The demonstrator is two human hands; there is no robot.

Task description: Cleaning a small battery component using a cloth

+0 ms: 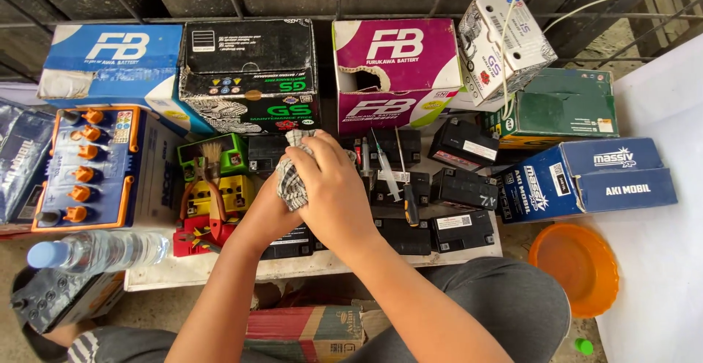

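Right hand on top, fingers curled closed round checked rag, pressing it down. Left hand underneath, mostly hidden by right; grip cannot tell, touches rag from below. Rag bunched between both hands, above black batteries on white board. Screwdriver and syringe lie just right of hands. Pliers with brush left of hands. Water bottle far left; orange bowl far right.

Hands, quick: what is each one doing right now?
Left hand: mostly hidden under the right; grip cannot be told, it touches the checked cloth.
Right hand: closed on the cloth.
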